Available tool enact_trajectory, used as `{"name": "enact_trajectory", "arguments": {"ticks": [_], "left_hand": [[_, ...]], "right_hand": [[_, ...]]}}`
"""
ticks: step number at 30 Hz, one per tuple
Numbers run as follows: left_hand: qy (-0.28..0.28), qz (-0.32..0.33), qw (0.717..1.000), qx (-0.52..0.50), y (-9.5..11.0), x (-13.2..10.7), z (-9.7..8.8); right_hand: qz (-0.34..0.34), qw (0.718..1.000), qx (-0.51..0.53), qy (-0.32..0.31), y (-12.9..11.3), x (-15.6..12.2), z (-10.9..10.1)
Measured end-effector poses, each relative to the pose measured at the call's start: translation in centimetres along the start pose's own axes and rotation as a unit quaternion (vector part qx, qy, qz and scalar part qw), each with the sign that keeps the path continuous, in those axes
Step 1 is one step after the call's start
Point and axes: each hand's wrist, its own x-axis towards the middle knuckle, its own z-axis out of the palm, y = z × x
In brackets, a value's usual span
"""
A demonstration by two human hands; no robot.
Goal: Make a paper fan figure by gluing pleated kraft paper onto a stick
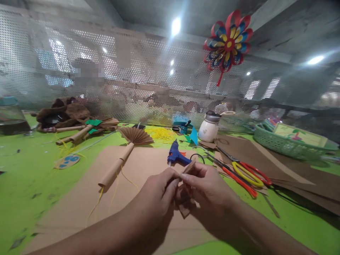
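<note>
The left hand (160, 187) and the right hand (205, 182) are pinching a small brown paper piece (185, 205) in their grip. They are holding it over the big brown sheet (151, 160) on the green desk (23, 180), near the blue glue gun (175, 154).

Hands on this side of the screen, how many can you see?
2. The left hand and the right hand are close together in front, holding a small brown piece. Any behind the mesh screen may be hidden.
</note>
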Motion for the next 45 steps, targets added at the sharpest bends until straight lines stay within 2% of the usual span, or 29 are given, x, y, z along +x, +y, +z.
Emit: {"name": "enact_trajectory", "arguments": {"ticks": [5, 8, 14, 19, 24, 28, 38, 41, 45], "left_hand": [[-0.016, -0.030, 0.997, -0.076, -0.4, 0.1, 0.2], [-0.013, -0.044, 0.998, -0.053, -0.2, 0.3, -0.3], [-0.079, -0.082, 0.993, -0.027, 0.4, 0.9, -1.8], [-0.065, -0.101, 0.989, -0.085, 1.6, 0.9, -1.7], [-0.037, -0.086, 0.995, 0.045, 2.1, 0.7, -1.8], [-0.047, -0.038, 0.995, 0.078, 2.2, 0.8, -2.0], [-0.060, -0.061, 0.992, 0.089, 3.1, 0.7, -2.1], [-0.062, -0.074, 0.993, 0.068, 2.8, 0.9, -2.2], [-0.058, -0.107, 0.992, 0.028, 2.1, 1.1, -2.4]], "right_hand": [[0.012, 0.999, 0.016, 0.034, 0.6, 0.0, 0.1], [0.016, 0.998, 0.019, 0.049, 0.7, -0.1, 0.3], [0.001, 0.997, 0.052, 0.056, 0.6, -0.3, 0.8], [-0.023, 0.995, 0.057, 0.074, 0.6, -0.3, 0.8], [0.010, 0.997, 0.060, 0.046, 0.7, -0.2, 1.1], [0.017, 0.997, 0.056, 0.044, 0.8, -0.2, 1.4], [-0.028, 0.993, 0.032, 0.114, -1.5, 0.3, 0.6], [-0.042, 0.988, 0.031, 0.145, -1.8, 0.9, -0.6], [-0.106, 0.967, 0.051, 0.227, -2.4, 1.7, -2.8]]}}
